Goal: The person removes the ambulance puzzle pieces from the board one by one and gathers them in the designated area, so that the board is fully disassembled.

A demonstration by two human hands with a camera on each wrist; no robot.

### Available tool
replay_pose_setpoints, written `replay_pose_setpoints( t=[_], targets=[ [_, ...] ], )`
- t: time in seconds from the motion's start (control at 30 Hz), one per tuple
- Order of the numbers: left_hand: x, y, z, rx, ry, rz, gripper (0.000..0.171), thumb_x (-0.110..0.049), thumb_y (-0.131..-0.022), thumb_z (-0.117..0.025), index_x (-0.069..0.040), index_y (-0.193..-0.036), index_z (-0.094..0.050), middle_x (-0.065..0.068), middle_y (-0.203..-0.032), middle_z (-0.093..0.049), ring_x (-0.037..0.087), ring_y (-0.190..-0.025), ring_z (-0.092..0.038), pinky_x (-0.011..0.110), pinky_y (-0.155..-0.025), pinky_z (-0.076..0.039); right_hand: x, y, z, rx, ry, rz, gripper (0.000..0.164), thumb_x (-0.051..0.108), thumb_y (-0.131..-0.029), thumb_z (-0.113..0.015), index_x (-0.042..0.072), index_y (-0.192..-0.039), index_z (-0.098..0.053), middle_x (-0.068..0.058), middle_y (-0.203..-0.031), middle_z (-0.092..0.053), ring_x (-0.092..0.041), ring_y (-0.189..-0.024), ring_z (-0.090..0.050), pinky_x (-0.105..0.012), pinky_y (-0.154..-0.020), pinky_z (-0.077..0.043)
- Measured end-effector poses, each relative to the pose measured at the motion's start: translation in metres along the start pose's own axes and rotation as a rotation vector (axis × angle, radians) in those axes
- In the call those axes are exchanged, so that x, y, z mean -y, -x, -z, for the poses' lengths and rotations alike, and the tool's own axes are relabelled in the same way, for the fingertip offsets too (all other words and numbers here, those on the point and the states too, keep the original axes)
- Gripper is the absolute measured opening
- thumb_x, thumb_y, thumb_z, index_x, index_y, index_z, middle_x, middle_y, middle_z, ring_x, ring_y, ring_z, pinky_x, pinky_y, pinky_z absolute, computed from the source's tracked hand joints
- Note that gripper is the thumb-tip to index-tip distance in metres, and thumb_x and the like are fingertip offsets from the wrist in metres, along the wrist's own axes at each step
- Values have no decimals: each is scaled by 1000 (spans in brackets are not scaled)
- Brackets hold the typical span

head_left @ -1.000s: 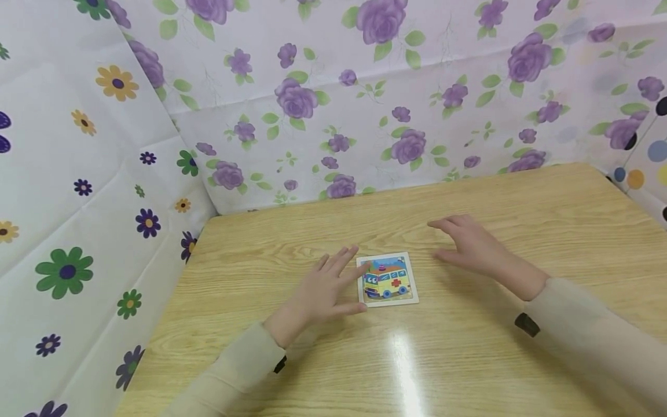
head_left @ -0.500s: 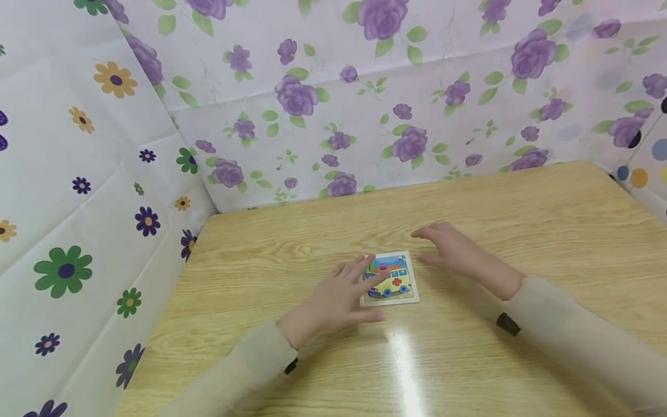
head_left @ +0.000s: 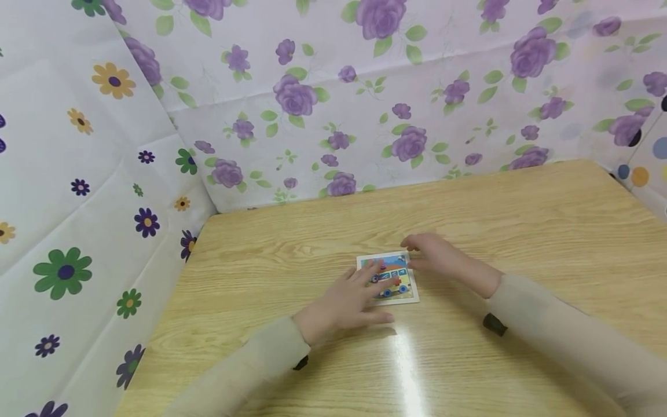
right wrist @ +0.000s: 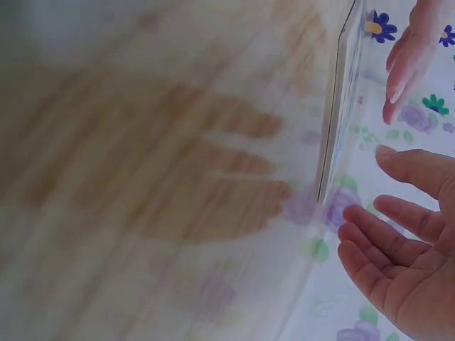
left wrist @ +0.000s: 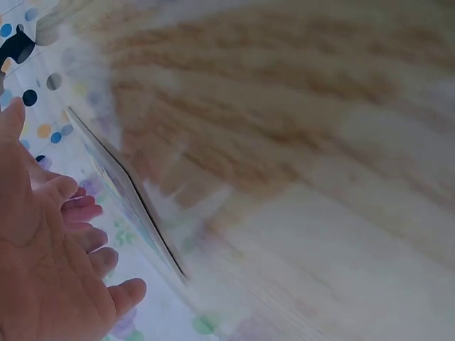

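Note:
A small square picture puzzle (head_left: pixel 403 295) with a white border and a yellow ambulance lies flat on the table. My left hand (head_left: pixel 350 301) is over its left part with fingers spread, hiding some of the picture. In the left wrist view a gap shows between the left hand (left wrist: pixel 57 263) and the puzzle's thin edge (left wrist: pixel 153 213). My right hand (head_left: pixel 435 255) is at the puzzle's upper right corner, fingers loosely bent. Seen from the right wrist, that hand (right wrist: pixel 409 249) holds nothing and stays just apart from the puzzle (right wrist: pixel 338 106).
The wooden table (head_left: pixel 271 255) reaches back to a wall cloth with purple roses (head_left: pixel 294 95). On the left hangs a white cloth with coloured flowers (head_left: pixel 62 272). A dotted cloth (head_left: pixel 640 176) is at the far right. Light glares off the table's front part.
My left hand has moved right, from the puzzle's left edge to over its picture. My right hand has come left and slightly nearer, up to the puzzle's right corner. The puzzle has stayed put.

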State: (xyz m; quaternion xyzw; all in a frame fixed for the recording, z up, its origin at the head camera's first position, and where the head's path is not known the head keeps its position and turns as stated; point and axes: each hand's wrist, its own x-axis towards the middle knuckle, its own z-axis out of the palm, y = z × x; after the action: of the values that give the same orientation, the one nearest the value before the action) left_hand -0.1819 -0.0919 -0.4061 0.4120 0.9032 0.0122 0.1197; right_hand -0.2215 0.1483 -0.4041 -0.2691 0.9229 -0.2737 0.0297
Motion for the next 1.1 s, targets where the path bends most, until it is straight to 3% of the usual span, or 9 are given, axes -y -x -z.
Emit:
replay_pose_setpoints(
  t=[0.27, 0.43, 0.73, 1.1],
  targets=[
    [-5, -5, -4, 71, 12, 23, 78, -72, -88, -35, -36, -152, -10, 5, -161, 1, 23, -148, -1, 49, -118, -13, 1, -6, -6, 65, -63, -38, 30, 5, -87, -64, -6, -114, -60, -22, -109, -67, -38, -104, -63, -47, -87, -53],
    [-6, -5, -6, 104, 44, 35, 82, -71, -89, -38, -33, -153, -6, 5, -161, 4, 22, -148, 2, 47, -119, -11, 2, -8, -8, 59, -49, -29, 26, 2, -85, -64, -7, -110, -62, -21, -106, -68, -37, -102, -64, -46, -87, -53],
    [-4, -5, -8, 110, 84, 42, 86, -71, -87, -40, -30, -154, -3, 5, -161, 7, 22, -148, 3, 45, -119, -11, 6, -11, -9, 56, 3, -27, 20, -1, -85, -64, -5, -104, -65, -19, -103, -69, -35, -99, -65, -44, -87, -54],
    [-5, -7, -9, 102, 127, 30, 90, -70, -85, -46, -28, -154, -7, 8, -161, 5, 23, -148, 2, 46, -118, -17, 12, -18, -10, 63, 75, -24, 17, -7, -88, -54, -7, -99, -67, -20, -98, -69, -35, -97, -65, -43, -86, -54]
  ],
)
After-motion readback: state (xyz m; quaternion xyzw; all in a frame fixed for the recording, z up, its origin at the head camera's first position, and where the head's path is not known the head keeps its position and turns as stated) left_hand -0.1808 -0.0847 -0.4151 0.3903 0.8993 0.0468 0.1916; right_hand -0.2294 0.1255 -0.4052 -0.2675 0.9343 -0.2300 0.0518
